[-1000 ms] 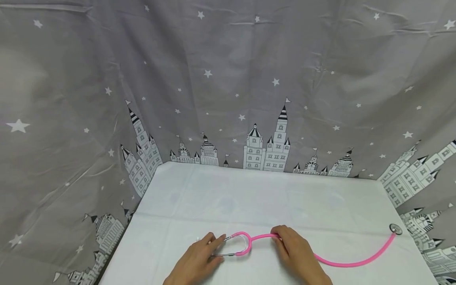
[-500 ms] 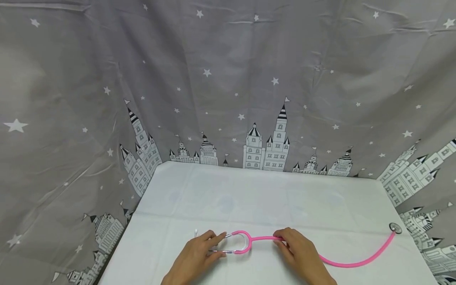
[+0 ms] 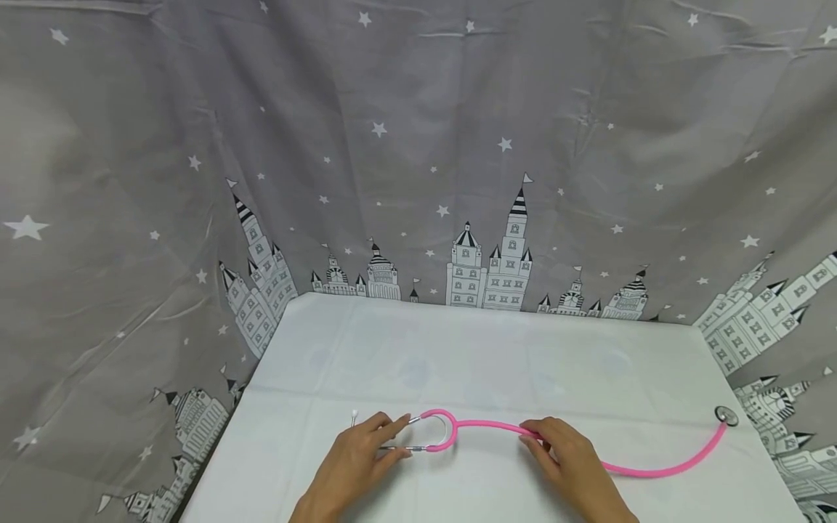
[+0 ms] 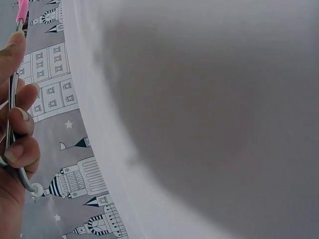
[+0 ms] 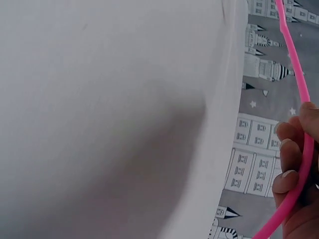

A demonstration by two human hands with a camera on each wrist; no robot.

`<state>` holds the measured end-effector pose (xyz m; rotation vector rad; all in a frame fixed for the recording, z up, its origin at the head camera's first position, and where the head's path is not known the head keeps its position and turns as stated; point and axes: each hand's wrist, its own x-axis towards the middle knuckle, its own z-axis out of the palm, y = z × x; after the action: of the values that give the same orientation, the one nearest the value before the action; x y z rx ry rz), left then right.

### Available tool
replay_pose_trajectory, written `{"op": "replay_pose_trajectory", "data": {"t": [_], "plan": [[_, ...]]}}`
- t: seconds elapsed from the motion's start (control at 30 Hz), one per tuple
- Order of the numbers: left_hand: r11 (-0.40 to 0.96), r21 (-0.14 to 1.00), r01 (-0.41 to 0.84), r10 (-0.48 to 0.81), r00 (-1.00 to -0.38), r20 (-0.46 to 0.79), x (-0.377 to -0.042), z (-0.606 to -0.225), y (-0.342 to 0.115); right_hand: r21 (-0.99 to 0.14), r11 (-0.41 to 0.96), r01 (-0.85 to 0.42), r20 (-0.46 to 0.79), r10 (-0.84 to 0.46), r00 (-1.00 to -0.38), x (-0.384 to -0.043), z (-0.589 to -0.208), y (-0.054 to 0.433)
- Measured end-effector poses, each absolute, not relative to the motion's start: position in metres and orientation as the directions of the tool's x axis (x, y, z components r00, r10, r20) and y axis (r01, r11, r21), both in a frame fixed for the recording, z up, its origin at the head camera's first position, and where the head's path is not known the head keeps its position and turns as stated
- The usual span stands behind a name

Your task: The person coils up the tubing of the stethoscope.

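A stethoscope with pink tubing stretches sideways over the white-covered table. My left hand grips its metal ear tubes, thumb and fingers curled round them; in the left wrist view a white ear tip pokes out below the fingers. Right of the fork, my right hand pinches the pink tube between thumb and fingers. The right wrist view shows the tube running through that hand. At the far right end, the round metal chest piece lies on the table.
The white cloth covers the table and shows faint creases. Behind it and along both sides hangs a grey curtain printed with white stars and castles.
Both hands have drifted slightly apart, the right one moving right along with its grip on the tube. The fork end has shifted a little left and up; the chest piece stays put.
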<state>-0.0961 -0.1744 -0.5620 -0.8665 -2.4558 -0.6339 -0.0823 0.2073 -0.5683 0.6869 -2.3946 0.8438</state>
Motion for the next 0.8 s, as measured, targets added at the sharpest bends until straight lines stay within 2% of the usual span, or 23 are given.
{"op": "replay_pose_trajectory", "data": {"t": [0.5,0.8], "plan": [[0.702,0.260,0.663,0.454,-0.698,0.554,-0.096,-0.560,-0.174,-0.401,0.644,-0.651,0.604,-0.349,-0.716,-0.079,-0.550,0.216],[0.715,0.259,0.650,0.450,-0.711,0.541,-0.096,-0.561,-0.173,-0.410,0.658,-0.631,0.591,-0.335,-0.734,-0.077,-0.547,0.219]]}}
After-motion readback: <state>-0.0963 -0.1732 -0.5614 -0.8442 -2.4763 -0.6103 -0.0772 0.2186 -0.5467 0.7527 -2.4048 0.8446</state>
